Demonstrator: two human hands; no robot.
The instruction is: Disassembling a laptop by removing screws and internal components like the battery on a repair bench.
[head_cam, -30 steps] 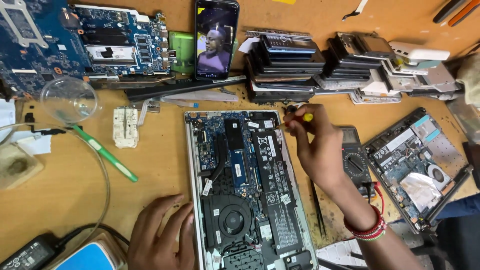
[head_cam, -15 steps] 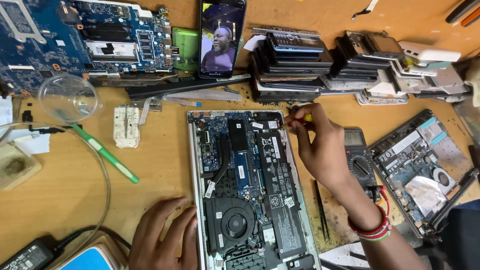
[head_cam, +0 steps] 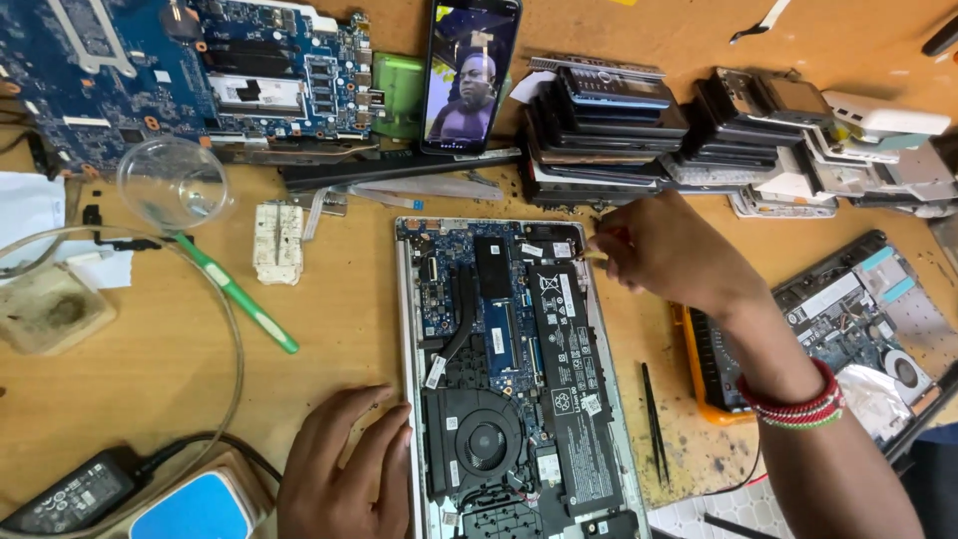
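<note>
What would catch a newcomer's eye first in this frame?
The opened laptop lies mid-bench, its fan, black battery and blue board exposed. The right hand holds a small yellow-tipped tool at its top right corner, while the left hand rests flat at its lower left edge. Behind, a lit phone leans upright beside stacked phones.

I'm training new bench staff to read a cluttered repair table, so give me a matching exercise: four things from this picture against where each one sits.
Things:
1. Phone
2. Magnifying glass
3. Left hand
4. Tweezers

Places:
A. Right of the opened laptop, on the table
B. At the laptop's lower left edge
C. Propped upright behind the laptop
D. Left of the laptop, green handle

Pairs: 1-C, 2-D, 3-B, 4-A
</note>
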